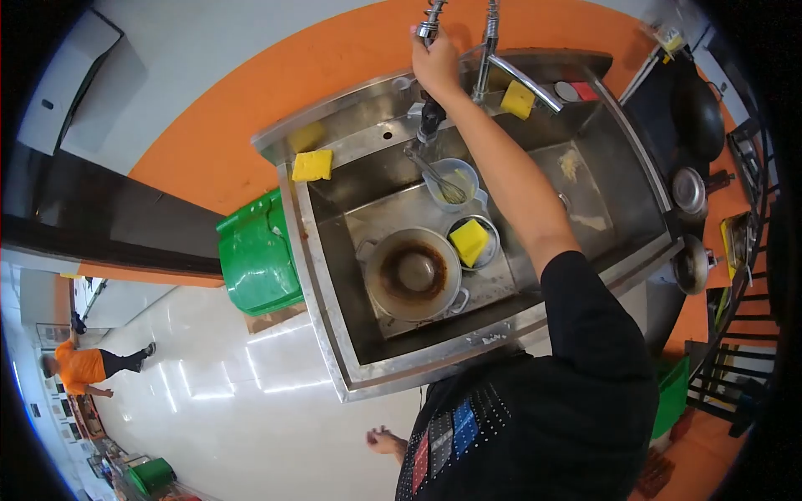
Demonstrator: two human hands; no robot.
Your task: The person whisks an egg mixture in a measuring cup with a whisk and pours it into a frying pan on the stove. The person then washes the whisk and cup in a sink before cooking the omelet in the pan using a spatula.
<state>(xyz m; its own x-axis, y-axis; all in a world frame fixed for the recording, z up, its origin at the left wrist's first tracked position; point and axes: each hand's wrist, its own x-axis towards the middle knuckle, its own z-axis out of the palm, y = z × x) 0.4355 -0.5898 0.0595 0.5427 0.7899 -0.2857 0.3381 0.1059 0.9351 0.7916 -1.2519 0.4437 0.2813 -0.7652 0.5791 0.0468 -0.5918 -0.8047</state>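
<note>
My right hand (pixel 434 65) is raised above the back of the steel sink (pixel 322 275), its fingers closed on the sprayer tap (pixel 428 32) at the spring hose. Below it, the black spray head points down toward a clear plastic jug (pixel 468 174) with a whisk (pixel 451 192) inside. A large two-handled pot (pixel 386 288) with brown stains sits in the left basin. Beside it, a yellow sponge (pixel 469 241) lies in a small metal bowl (pixel 489 255). My left hand (pixel 384 440) hangs low beyond the sink's front edge, fingers loosely apart, holding nothing.
Yellow sponges lie on the sink's left corner (pixel 312 165) and back ledge (pixel 518 99). A green bin (pixel 259 255) stands left of the sink. Pans (pixel 690 190) and a dark wok (pixel 697 113) are at the right. Far left, a person in orange (pixel 81 366) is on the floor area.
</note>
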